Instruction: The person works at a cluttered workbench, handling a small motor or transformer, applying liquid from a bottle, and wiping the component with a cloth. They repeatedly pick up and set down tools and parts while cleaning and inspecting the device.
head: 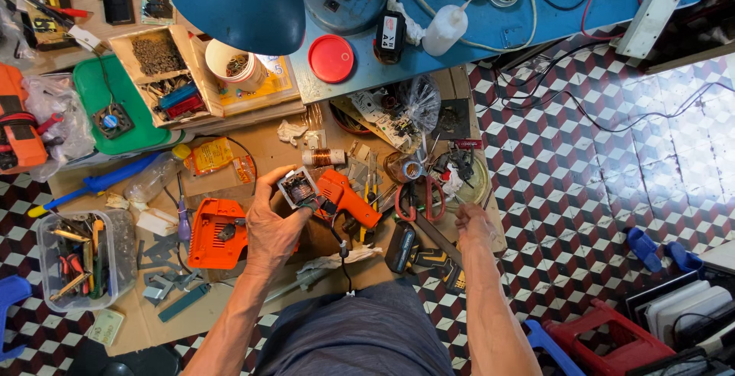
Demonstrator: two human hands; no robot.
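Observation:
My left hand point(274, 223) holds up the open front end of an orange pistol-shaped power tool point(337, 196), fingers wrapped around its square grey core with copper windings. A black cord hangs from the tool toward my lap. My right hand point(473, 221) reaches down to the right, fingers among the clutter by a red-handled pair of scissors point(419, 200) and a clear round dish point(463, 177); whether it grips anything cannot be told. An orange housing half point(217, 232) lies on the cardboard just left of my left hand. A copper wire coil point(323, 157) sits above the tool.
A blue lamp shade point(237, 1) hangs over a blue bench point(490, 16) with a red lid point(331, 58) and white squeeze bottle point(444, 30). A clear tub of tools point(80, 257) stands left. A green tray point(115, 108) lies upper left. Red and blue stools point(605, 338) stand lower right on patterned tiles.

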